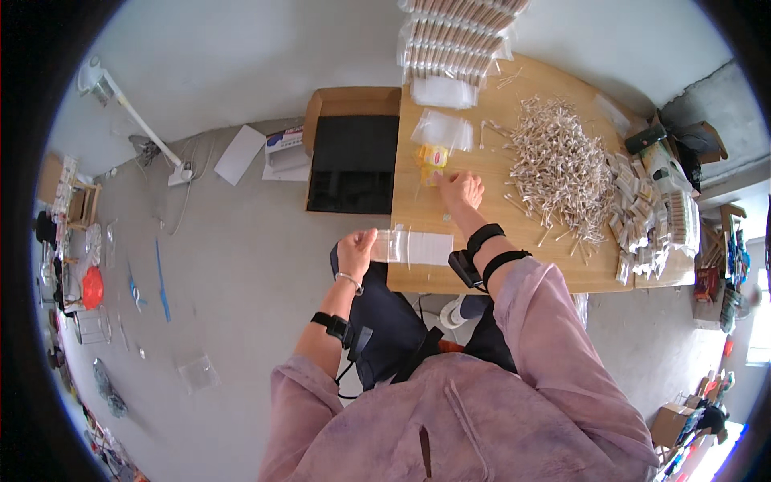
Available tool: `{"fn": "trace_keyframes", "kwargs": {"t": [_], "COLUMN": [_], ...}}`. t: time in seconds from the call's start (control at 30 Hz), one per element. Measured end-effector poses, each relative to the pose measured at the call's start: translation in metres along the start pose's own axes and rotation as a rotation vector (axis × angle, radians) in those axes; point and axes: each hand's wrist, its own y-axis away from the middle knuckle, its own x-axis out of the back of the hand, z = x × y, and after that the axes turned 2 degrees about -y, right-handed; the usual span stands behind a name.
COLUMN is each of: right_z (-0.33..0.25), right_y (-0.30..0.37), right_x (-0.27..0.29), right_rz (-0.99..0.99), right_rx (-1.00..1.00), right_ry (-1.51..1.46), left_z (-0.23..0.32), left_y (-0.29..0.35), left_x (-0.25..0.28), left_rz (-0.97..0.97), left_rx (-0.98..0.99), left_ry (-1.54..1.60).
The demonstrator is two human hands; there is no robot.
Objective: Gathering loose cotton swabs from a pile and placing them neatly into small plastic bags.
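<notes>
1. The left hand (pixel 356 252), left of the frame's centre, pinches the end of a clear bag (pixel 389 246) between thumb and fingers. The bag sits at the table's left edge.
2. Right of that bag, a white stack (pixel 432 248) lies flat on the table (pixel 490 277).
3. The right hand (pixel 463 191), just above the centre, is bent over the lower of two yellow labels (pixel 431 176). Its fingertips are at the label's right edge; I cannot tell whether they grip it.
4. Above the labels, two piles of flat bags (pixel 443 129) lie one beyond the other, with rows of packed swabs (pixel 458 44) at the top.
5. Loose swabs (pixel 562 169) heap up right of the right hand; filled packs (pixel 642 217) crowd the far right of the table.
6. The step in hand looks like picking up a label while the bag is held ready.
7. The next move seems to call for a light fingertip pinch that separates one label, with the left grip kept steady.
</notes>
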Motion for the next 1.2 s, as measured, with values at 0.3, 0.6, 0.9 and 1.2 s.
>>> {"fn": "trace_keyframes", "kwargs": {"t": [0.3, 0.6, 0.9, 1.2], "right_z": [-0.005, 0.018, 0.036, 0.044], "right_y": [0.008, -0.009, -0.018, -0.012], "right_x": [-0.005, -0.014, -0.012, -0.003], "right_rz": [-0.051, 0.028, 0.048, -0.038], "right_rx": [-0.07, 0.018, 0.098, 0.114], "right_ry": [0.092, -0.003, -0.123, -0.288], "left_z": [-0.01, -0.004, -0.003, -0.003], "left_y": [0.004, 0.0, -0.002, 0.0], "left_x": [0.002, 0.0, -0.004, 0.0], "left_rz": [0.031, -0.001, 0.015, 0.014], "left_rx": [-0.027, 0.013, 0.028, 0.017], "left_ry": [0.033, -0.091, 0.035, 0.029]}}
